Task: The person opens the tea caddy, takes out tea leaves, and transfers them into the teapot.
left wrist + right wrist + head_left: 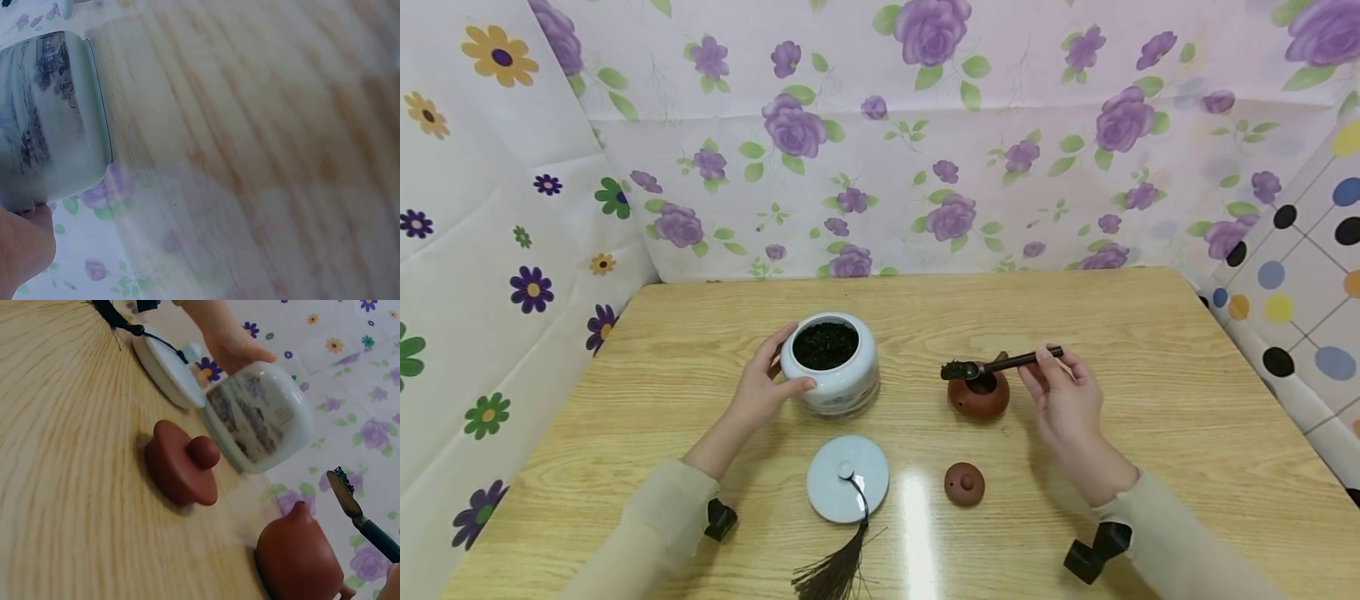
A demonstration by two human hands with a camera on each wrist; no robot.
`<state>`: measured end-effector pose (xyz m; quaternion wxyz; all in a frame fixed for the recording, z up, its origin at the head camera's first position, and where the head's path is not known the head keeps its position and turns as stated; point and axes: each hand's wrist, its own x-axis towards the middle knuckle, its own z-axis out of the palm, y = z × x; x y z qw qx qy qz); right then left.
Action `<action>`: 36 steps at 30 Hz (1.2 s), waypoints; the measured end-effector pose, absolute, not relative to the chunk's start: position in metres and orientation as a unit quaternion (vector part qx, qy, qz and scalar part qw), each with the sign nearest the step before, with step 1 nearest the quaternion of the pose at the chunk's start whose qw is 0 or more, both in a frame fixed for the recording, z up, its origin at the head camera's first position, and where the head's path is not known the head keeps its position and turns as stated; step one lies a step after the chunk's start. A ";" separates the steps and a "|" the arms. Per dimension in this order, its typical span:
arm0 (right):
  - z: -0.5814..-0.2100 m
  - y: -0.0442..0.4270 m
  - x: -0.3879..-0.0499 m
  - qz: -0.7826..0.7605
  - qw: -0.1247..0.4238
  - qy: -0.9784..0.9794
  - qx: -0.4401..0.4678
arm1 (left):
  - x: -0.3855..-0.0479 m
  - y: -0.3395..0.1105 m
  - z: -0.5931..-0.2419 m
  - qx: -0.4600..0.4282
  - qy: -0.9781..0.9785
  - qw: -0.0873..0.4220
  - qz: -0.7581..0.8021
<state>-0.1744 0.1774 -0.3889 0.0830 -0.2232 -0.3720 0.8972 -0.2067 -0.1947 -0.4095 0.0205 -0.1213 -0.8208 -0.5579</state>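
Observation:
My left hand [762,385] grips the side of a white porcelain jar [842,387], thumb in front and fingers behind. Dark tea leaves [826,345] fill the jar. My right hand [1070,400] pinches the dark handle of a tea scoop [1015,361]. Its bowl is heaped with leaves and hovers over the left side of a small, open reddish-brown clay teapot [979,403]. From the side, in the right wrist view, the loaded scoop [342,494] hangs above the teapot [299,559], apart from it. The left wrist view shows the jar's painted side [50,112].
The jar's pale lid [838,492], with a dark tassel [838,567], lies in front of the jar. A clay teapot lid [964,484] lies in front of the teapot. The wooden table [737,308] meets floral cloth [865,167] at the back.

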 end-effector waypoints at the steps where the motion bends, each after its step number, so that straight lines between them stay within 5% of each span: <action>1: -0.391 0.180 -0.174 0.897 0.082 -0.371 -0.227 | -0.207 -0.195 -0.409 -0.121 -0.821 0.020 -0.558; 12: -0.399 0.199 -0.172 0.897 0.135 -0.360 -0.217 | -0.207 -0.195 -0.411 -0.127 -0.820 0.024 -0.557; 22: -0.405 0.197 -0.172 0.840 0.227 -0.477 -0.123 | -0.207 -0.194 -0.411 -0.130 -0.817 0.023 -0.562; 36: -0.405 0.193 -0.167 0.775 0.272 -0.569 0.038 | -0.206 -0.195 -0.410 -0.124 -0.815 0.019 -0.565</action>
